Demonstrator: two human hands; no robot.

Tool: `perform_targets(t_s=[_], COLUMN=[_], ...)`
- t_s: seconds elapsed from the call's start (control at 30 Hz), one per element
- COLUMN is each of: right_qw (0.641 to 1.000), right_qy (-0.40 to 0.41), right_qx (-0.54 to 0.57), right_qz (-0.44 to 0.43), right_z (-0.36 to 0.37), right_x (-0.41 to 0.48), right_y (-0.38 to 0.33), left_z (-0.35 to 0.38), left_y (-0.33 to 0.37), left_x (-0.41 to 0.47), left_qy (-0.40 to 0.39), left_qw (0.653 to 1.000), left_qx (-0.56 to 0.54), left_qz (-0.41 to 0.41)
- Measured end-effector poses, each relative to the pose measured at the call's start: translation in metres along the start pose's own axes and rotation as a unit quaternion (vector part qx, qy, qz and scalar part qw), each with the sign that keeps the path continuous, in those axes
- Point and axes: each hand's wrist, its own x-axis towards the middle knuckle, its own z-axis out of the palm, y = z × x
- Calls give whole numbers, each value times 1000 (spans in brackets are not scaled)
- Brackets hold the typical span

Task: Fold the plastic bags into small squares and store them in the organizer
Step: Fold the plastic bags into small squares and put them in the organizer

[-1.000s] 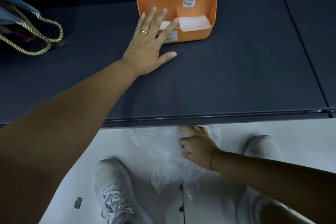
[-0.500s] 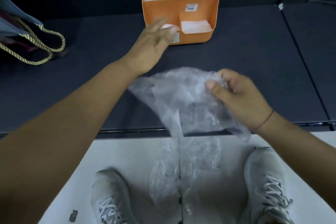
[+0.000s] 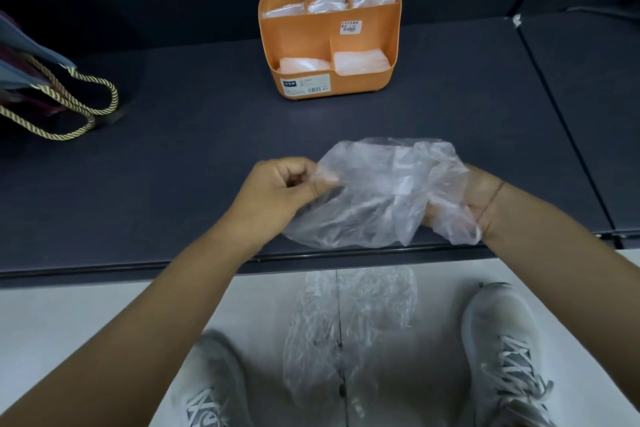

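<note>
So, starting nearest: between the grey sneakers point(image 3: 509, 357) on the pale floor there's a heap of loose bags point(image 3: 346, 329), crumpled and clear, none of them folded as far as I can see. I can't count them through the film.

Just past the table point(image 3: 173, 184) edge, the plastic bag point(image 3: 374, 194) currently being worked on is held up just over the dark tabletop, stretched between both hands. The left hand point(image 3: 280, 187) has its left edge pinched between thumb and curled fingers. The right hand point(image 3: 485, 194) is mostly veiled by the film, but its fingers look curled into the bunched right end, so I'd call that a grip too. The bag's puffy and wrinkled, with no crease in it yet.

Further back sits the orange organizer point(image 3: 301, 31), upright, well apart from the hands. All five compartments I can see already have folded bags point(image 3: 360, 61) in them. Off at the far left there's a tote bag point(image 3: 20, 59) with gold rope handles.

My read: a decent chunk is done. What's left is flattening this one, folding it down, slotting it in, then the floor heap.
</note>
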Motion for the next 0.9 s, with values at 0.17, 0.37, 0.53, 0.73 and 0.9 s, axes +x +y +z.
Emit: perform_targets(t_s=[0.17, 0.37, 0.53, 0.73, 0.9], right_qw=[985, 875, 548, 626, 852], right_qy=[124, -23, 83, 74, -46], right_qx=[-14, -396, -694, -605, -422], right_qz=[-120, -277, -459, -486, -307], right_z=[-24, -26, -13, 16, 31], right_x=[-3, -31, -5, 18, 25], right_y=[-20, -9, 26, 10, 6], left_z=[-9, -12, -17, -12, -20], left_y=[2, 1, -3, 10, 10], left_x=[-9, -6, -5, -8, -6], left_qy=[52, 95, 51, 4, -4], left_qw=[988, 862, 794, 836, 843], left_qx=[-111, -411, -513, -440, -491], left_qz=[-94, -282, -322, -327, -219])
